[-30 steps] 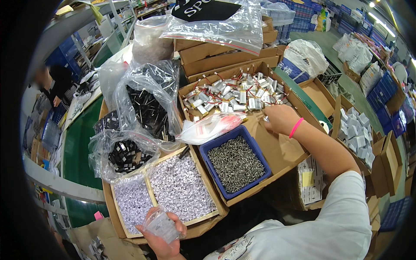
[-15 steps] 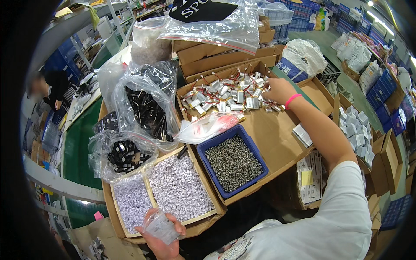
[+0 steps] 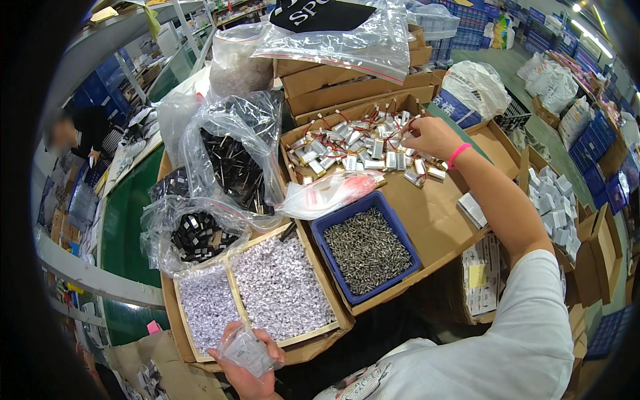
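At the lower edge, my left hand [image 3: 239, 375] is closed round a small clear plastic bag [image 3: 249, 352] with pale contents that I cannot make out. My right hand [image 3: 432, 139], with a pink band at the wrist, reaches to the right side of a pile of small silver battery packs [image 3: 360, 151] with red wires and white plugs. Its fingers are bent together among the packs; whatever they pinch is hidden. The pile lies in a shallow cardboard tray [image 3: 443, 213]. A few packs rest apart from it, just below my right hand.
A blue bin [image 3: 331, 268] of small metal screws stands nearer. Beside it, a wooden divided tray [image 3: 236, 293] holds small white parts. Bags of black parts [image 3: 230, 167] lie left. Open boxes with white blocks [image 3: 553, 203] stand right. A person [image 3: 83, 137] works at far left.
The view has shifted slightly. Several battery packs have moved nearer, below my right hand, which stays at the pile. My left hand holds the bag as before.
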A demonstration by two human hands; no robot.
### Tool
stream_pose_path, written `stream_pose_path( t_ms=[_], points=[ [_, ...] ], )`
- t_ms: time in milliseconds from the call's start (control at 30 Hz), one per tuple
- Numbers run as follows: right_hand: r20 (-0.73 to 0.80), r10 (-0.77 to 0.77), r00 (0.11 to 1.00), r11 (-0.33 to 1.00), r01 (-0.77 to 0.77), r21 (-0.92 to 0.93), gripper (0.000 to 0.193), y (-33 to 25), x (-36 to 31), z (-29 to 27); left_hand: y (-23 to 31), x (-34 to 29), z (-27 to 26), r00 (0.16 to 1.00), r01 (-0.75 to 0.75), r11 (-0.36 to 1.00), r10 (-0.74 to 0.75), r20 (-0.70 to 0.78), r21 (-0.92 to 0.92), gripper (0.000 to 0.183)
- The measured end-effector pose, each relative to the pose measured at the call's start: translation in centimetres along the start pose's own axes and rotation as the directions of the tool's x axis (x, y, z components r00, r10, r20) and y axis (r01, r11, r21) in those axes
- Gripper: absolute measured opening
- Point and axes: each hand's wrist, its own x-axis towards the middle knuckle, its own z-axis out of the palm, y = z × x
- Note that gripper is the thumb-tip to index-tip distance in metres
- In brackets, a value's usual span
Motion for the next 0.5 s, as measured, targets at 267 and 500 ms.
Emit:
stream_pose_path(
  t_ms=[267,500],
  points=[
    [0.184,0.238,0.954,0.968,-0.218,-0.123,0.045,1.4,0.4,2.2,0.2,-0.6,-0.3,0.995,0.012,0.999,-0.018,-0.102,-0.053,0.069],
    [0.247,0.043,0.968,0.995,-0.064,0.078,0.039,0.8,0.0,0.3,0.1,-0.7,-0.8,0.998,0.005,0.999,-0.007,-0.064,-0.037,0.07]
  ],
)
